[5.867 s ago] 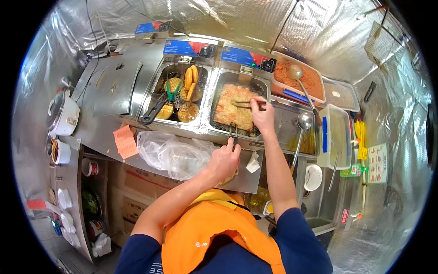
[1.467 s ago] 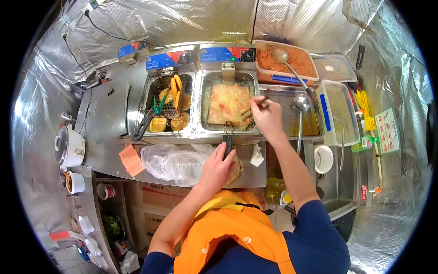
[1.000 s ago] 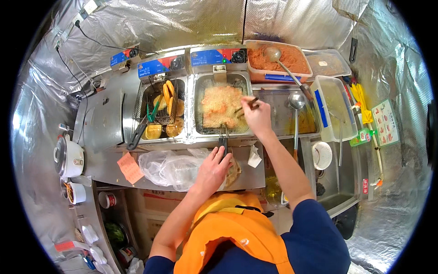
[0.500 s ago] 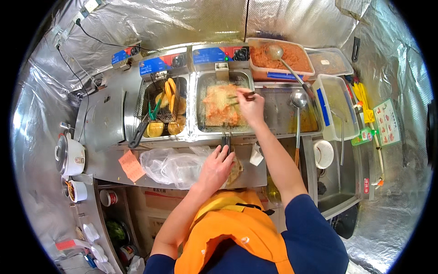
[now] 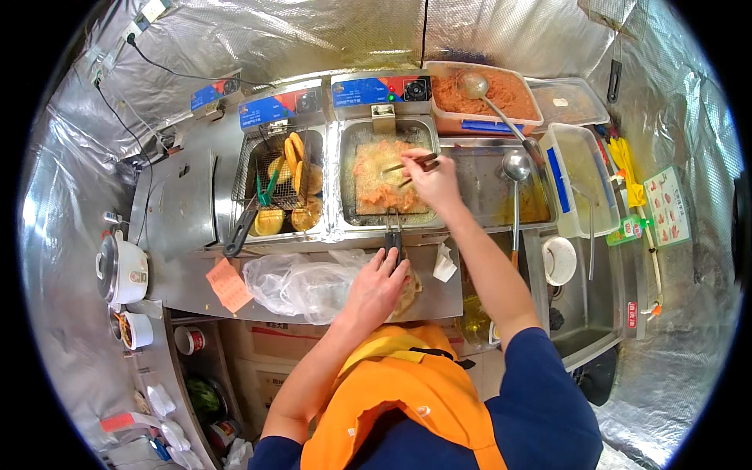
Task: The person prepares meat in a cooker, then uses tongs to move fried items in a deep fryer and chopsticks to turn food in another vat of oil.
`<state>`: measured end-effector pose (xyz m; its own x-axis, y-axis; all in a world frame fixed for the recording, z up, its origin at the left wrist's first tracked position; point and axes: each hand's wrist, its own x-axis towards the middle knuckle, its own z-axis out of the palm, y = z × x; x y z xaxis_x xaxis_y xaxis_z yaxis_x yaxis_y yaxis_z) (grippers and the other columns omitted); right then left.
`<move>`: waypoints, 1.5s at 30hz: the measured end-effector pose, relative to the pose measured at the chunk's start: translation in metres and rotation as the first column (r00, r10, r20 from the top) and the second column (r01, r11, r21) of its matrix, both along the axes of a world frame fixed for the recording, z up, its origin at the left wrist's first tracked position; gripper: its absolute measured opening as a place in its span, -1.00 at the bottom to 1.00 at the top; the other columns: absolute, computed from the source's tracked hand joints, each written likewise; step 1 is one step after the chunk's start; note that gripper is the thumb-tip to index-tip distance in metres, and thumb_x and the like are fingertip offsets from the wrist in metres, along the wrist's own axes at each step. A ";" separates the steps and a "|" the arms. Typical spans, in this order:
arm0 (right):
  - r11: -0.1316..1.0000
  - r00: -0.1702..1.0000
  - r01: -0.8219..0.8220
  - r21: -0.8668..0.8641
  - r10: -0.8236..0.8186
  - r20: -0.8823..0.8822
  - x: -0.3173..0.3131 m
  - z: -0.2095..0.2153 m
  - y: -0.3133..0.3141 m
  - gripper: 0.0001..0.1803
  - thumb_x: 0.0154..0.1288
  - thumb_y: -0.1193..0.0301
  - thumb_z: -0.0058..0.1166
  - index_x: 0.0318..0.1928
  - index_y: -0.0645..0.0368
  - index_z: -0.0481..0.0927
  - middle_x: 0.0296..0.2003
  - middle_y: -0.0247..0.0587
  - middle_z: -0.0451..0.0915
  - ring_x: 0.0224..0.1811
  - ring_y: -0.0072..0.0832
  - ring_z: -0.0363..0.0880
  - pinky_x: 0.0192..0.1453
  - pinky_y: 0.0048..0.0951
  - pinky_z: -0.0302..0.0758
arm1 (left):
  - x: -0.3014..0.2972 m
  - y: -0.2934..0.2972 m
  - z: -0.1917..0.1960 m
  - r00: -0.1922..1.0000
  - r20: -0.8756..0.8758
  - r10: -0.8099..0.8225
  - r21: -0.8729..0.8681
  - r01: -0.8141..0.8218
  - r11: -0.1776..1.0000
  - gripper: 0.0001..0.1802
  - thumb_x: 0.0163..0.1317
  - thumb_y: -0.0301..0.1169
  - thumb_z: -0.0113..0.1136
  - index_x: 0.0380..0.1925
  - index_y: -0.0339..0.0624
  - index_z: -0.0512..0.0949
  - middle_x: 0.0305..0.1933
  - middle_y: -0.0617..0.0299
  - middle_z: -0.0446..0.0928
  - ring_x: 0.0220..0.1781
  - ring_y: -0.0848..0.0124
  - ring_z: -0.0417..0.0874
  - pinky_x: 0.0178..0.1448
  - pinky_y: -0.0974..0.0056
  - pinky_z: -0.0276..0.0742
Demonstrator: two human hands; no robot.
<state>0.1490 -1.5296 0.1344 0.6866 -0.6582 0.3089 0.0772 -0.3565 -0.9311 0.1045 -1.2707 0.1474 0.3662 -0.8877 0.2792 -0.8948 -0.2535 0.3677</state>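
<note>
My left hand (image 5: pixel 377 283) is closed around the black handle (image 5: pixel 393 244) of a fryer basket, which sits in the right-hand fryer (image 5: pixel 342 188). Orange-pink pieces of food (image 5: pixel 381 184) fry among bubbles inside that basket. Pinched in my right hand (image 5: pixel 433 182) is a pair of chopsticks (image 5: pixel 415 164), their tips over the frying food. In the left fryer another wire basket (image 5: pixel 258 160) holds several golden-brown pieces (image 5: pixel 294 153) and green-handled tongs (image 5: pixel 265 190); round browned pieces (image 5: pixel 270 222) float beside it.
Behind on the right stands a tub of reddish filling (image 5: pixel 501 98) with a ladle (image 5: pixel 474 86) in it. A second ladle (image 5: pixel 516 166) lies across the metal tray (image 5: pixel 474 188). A plastic bag (image 5: pixel 305 286) and orange paper (image 5: pixel 228 285) lie at the counter's front, a rice cooker (image 5: pixel 125 270) far left.
The chopsticks have shifted slightly over the food, and their two sticks show wider apart. My left hand stays on the basket handle; the whole view has shifted slightly.
</note>
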 end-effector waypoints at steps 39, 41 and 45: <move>0.988 0.971 0.144 -0.048 -0.132 0.198 0.003 0.048 0.044 -0.87 0.49 0.49 0.22 -0.10 0.24 0.78 -0.38 -0.06 0.79 -0.38 -0.45 0.83 -0.30 -0.44 0.62 | -0.005 0.005 -0.012 0.999 -0.026 0.025 -0.032 -0.025 0.999 -0.64 0.27 -0.41 0.40 0.05 -0.22 0.62 0.21 -0.14 0.58 0.20 -0.15 0.63 0.27 -0.01 0.65; 0.958 0.995 0.097 -0.269 -0.089 0.044 0.027 -0.001 0.026 -0.87 0.50 0.51 0.21 -0.10 0.28 0.78 -0.43 -0.16 0.78 -0.41 -0.56 0.77 -0.31 -0.47 0.61 | -0.006 -0.001 -0.008 1.000 -0.017 0.010 -0.020 -0.010 1.000 -0.66 0.27 -0.41 0.40 0.02 -0.23 0.61 0.20 -0.13 0.58 0.18 -0.16 0.64 0.25 -0.01 0.65; 0.987 0.995 0.093 -0.132 -0.087 0.049 -0.004 0.052 0.020 -0.84 0.47 0.43 0.24 -0.12 0.26 0.79 -0.44 0.00 0.76 -0.48 -0.29 0.76 -0.32 -0.38 0.61 | 0.008 0.004 -0.009 0.999 -0.030 -0.015 -0.026 0.014 1.000 -0.62 0.27 -0.38 0.41 0.05 -0.25 0.62 0.18 -0.13 0.59 0.17 -0.14 0.65 0.25 -0.02 0.65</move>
